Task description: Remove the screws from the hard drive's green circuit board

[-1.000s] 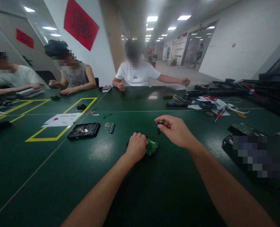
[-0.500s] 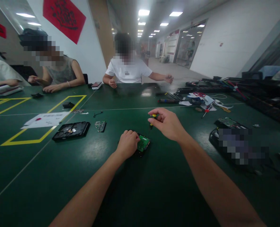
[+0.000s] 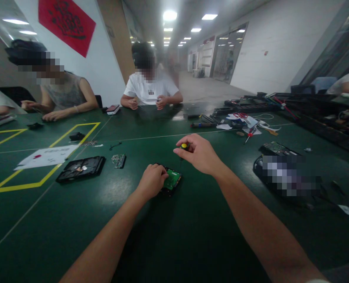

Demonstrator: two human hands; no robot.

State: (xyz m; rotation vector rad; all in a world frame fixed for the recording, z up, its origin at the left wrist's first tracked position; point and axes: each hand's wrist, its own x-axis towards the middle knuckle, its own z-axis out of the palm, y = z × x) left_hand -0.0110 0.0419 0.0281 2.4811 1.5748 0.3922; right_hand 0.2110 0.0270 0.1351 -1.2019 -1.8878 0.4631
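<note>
A hard drive (image 3: 172, 182) with a green circuit board on top lies on the green table (image 3: 174, 236) in front of me. My left hand (image 3: 151, 181) is closed over its left side and holds it down. Above the drive's right corner, my right hand (image 3: 198, 153) pinches a small screwdriver (image 3: 183, 149) with a yellow cap. The screwdriver stands upright with its tip pointing down at the board.
An opened black drive (image 3: 80, 168) and a loose circuit board (image 3: 118, 160) lie to the left, near a paper sheet (image 3: 46, 156) in a yellow-taped box. Tools and papers (image 3: 242, 122) lie far right. More drives (image 3: 276, 149) sit at right. Several people sit across the table.
The view has swung to the right, so everything sits further left in frame. My hands keep the same hold. The person in white opposite has drawn the outstretched arm back in.
</note>
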